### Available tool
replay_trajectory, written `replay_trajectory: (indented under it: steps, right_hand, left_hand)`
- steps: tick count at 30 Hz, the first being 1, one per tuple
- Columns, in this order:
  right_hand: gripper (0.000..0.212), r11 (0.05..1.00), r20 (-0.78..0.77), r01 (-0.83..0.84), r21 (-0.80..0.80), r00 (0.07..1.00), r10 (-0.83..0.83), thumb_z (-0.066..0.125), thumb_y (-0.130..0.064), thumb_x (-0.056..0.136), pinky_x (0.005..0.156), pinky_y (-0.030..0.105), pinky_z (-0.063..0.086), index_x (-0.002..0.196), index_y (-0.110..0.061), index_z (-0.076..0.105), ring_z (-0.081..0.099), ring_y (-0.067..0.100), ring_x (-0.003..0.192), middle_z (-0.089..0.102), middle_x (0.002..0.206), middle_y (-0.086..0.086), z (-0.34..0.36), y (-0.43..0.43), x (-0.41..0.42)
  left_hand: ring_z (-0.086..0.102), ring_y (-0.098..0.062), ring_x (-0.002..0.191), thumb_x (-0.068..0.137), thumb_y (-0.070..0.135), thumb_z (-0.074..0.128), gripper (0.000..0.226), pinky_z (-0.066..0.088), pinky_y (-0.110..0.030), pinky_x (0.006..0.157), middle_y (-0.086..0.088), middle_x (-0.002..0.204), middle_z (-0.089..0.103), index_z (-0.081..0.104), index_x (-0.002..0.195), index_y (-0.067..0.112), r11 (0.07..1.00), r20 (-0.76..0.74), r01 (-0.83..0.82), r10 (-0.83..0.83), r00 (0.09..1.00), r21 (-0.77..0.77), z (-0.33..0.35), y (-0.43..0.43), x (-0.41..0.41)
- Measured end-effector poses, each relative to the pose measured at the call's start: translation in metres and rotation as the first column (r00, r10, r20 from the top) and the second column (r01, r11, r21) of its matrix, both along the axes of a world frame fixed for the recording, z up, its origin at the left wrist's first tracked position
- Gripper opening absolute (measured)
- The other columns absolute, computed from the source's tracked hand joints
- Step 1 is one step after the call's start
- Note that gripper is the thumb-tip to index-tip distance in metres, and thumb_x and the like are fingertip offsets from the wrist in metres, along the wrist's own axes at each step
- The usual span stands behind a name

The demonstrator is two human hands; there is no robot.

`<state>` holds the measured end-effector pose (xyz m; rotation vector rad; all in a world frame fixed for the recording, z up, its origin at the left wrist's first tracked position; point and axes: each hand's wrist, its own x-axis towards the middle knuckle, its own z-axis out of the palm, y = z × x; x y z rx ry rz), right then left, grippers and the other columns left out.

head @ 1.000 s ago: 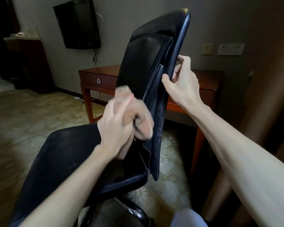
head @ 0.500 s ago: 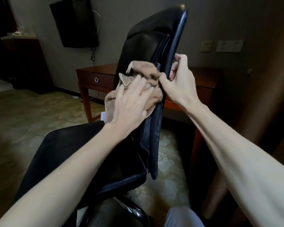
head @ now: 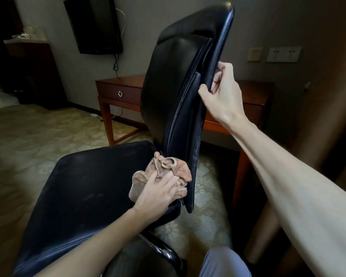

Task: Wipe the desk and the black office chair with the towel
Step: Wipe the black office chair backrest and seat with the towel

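Note:
The black office chair stands in front of me, seen from the side, its backrest upright and its seat stretching left. My right hand grips the rear edge of the backrest, thumb in front and fingers curled behind. A bunched tan towel lies at the bottom of the backrest where it meets the seat. My left hand presses on the towel with straight fingers. The wooden desk with one drawer stands behind the chair.
A dark television hangs on the wall above the desk's left end. A dark cabinet stands at the far left. Wall sockets sit at the right. The chair's chrome base and my knee are at the bottom.
My left hand has carried the towel up to the middle of the backrest and then down to its base at the seat. My right hand has kept its grip on the backrest edge.

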<state>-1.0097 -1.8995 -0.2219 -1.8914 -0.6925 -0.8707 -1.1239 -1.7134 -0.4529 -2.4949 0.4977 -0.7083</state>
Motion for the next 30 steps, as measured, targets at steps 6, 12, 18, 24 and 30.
replay_trajectory:
  steps: [6, 12, 18, 24, 30]
  right_hand:
    - [0.053, 1.000, 0.004, -0.021, 0.016, 1.000, 0.021, 0.062, -0.029, 0.093, 0.073, 0.029, 0.049, 0.140, -0.015, 0.040, 0.054, 0.005, 0.072, 0.048, 0.079, -0.013, 0.000, 0.003, -0.010]
    - [0.058, 0.998, 0.020, -0.028, 0.048, 0.999, 0.027, 0.065, -0.035, 0.091, 0.077, 0.041, 0.056, 0.141, -0.018, 0.040, 0.062, 0.012, 0.075, 0.061, 0.087, 0.002, -0.004, 0.005, -0.022]
    - [0.048, 0.996, -0.011, -0.010, 0.088, 1.000, 0.011, 0.057, -0.048, 0.098, 0.072, 0.041, 0.053, 0.136, -0.022, 0.045, 0.061, 0.012, 0.072, 0.062, 0.078, -0.002, -0.012, 0.003, -0.019]
    - [0.042, 1.000, 0.039, 0.007, 0.010, 0.999, -0.007, 0.037, -0.044, 0.104, 0.064, 0.033, 0.039, 0.127, -0.014, 0.055, 0.053, 0.005, 0.064, 0.052, 0.069, -0.015, -0.021, 0.009, -0.009]
    - [0.030, 0.999, 0.024, -0.016, 0.050, 1.000, 0.015, 0.036, -0.031, 0.107, 0.066, 0.033, 0.039, 0.120, -0.013, 0.056, 0.055, 0.004, 0.067, 0.054, 0.072, -0.015, -0.023, 0.008, -0.004]
  left_hand:
    - [0.053, -0.025, 0.115, 0.072, 0.026, 0.058, 0.041, 0.033, -0.045, 0.103, -0.001, 0.119, 0.058, 0.068, 0.111, 0.020, 0.976, 0.114, 0.149, -0.131, 0.985, -0.159, 0.026, 0.016, -0.017]
    - [0.049, -0.035, 0.131, 0.080, 0.020, 0.054, 0.048, 0.036, -0.047, 0.101, -0.022, 0.137, 0.059, 0.067, 0.125, 0.008, 0.888, 0.491, 0.216, 0.013, 0.871, -0.405, 0.156, 0.012, -0.007]
    - [0.042, -0.033, 0.144, 0.075, 0.016, 0.060, 0.059, 0.035, -0.049, 0.106, -0.018, 0.153, 0.047, 0.060, 0.133, 0.010, 0.946, 0.520, 0.078, 0.103, 0.848, -0.314, 0.253, -0.014, 0.030]
    - [0.055, -0.030, 0.133, 0.090, 0.013, 0.061, 0.033, 0.036, -0.048, 0.105, -0.013, 0.142, 0.059, 0.069, 0.122, 0.010, 0.981, 0.622, 0.138, -0.025, 0.783, -0.134, 0.228, -0.018, 0.055]
    - [0.066, -0.026, 0.116, 0.106, 0.023, 0.057, 0.023, 0.047, -0.046, 0.097, -0.010, 0.126, 0.070, 0.075, 0.101, 0.008, 0.958, 0.716, 0.275, -0.136, 0.685, -0.081, 0.193, -0.028, 0.056]
